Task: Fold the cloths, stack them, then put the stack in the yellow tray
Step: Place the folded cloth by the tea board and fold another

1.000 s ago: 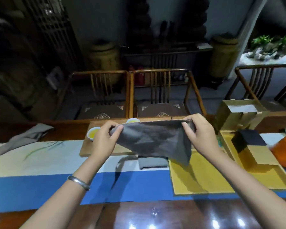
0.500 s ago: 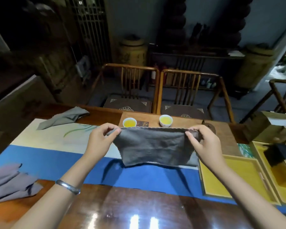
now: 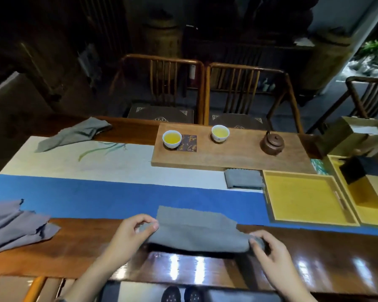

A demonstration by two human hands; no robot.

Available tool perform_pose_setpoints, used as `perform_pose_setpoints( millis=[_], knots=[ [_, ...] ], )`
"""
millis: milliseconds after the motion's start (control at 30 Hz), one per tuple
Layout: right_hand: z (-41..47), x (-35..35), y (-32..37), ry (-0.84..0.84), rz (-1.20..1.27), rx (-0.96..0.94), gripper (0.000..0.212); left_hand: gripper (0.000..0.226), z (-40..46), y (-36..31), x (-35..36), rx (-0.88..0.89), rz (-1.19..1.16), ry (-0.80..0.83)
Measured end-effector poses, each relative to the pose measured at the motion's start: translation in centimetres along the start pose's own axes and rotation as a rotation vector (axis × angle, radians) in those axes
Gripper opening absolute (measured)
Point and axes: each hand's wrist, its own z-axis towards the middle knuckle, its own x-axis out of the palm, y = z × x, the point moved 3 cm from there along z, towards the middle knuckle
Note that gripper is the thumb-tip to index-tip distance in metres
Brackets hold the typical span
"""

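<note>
Down comes the grey cloth [image 3: 196,232] from mid-air, where both hands held it stretched a moment ago, and it lies now on the near part of the tabletop [image 3: 325,253], its far edge over the blue runner [image 3: 109,199]. Left-hand fingers [image 3: 150,225] curl round the cloth's left end, thumb and forefinger pinching the fabric; right-hand fingers [image 3: 256,240] pinch the right end the same way. Left hand [image 3: 129,234] and right hand [image 3: 271,251] sit low, at the two ends of the near fold, which is raised slightly off the wood.

Beyond, a folded grey cloth [image 3: 243,182] rests on the runner, touching the left rim of the yellow tray [image 3: 268,199]. One crumpled cloth [image 3: 18,225] lies at the far left near edge, another loose cloth [image 3: 72,134] at the far left corner.

Further back, a wooden board [image 3: 227,158] carries two cups of yellow tea [image 3: 172,138], [image 3: 220,132] and a small brown teapot [image 3: 272,144]. A second yellow tray [image 3: 375,214] to the right holds a black box [image 3: 362,171].
</note>
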Motion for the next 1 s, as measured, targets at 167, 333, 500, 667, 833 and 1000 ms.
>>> perform_pose_setpoints(
  millis=[167,333,500,667,833,1000],
  knots=[
    [-0.3,1.5,-2.3,0.022,0.006,0.122,0.014,0.008,0.2,1.9,1.2,-0.073,0.003,0.035],
    [2.3,2.8,-5.0,-0.014,-0.018,0.247,0.009,0.007,2.6,3.8,3.1,-0.161,0.069,-0.013],
    [6.1,3.9,-8.4,-0.063,-0.021,0.347,0.013,0.014,5.6,6.2,4.3,-0.201,0.151,-0.048],
    [8.5,5.0,-11.4,-0.042,-0.058,0.391,0.019,0.012,8.7,8.7,5.2,-0.248,0.161,-0.041],
    [8.8,5.5,-13.1,-0.006,-0.135,0.38,0.013,0.012,10.4,10.2,5.8,-0.185,0.168,-0.055],
    [9.2,5.5,-12.9,-0.025,-0.121,0.323,0.01,0.006,10.9,10.9,5.7,-0.177,0.154,-0.121]
  ],
)
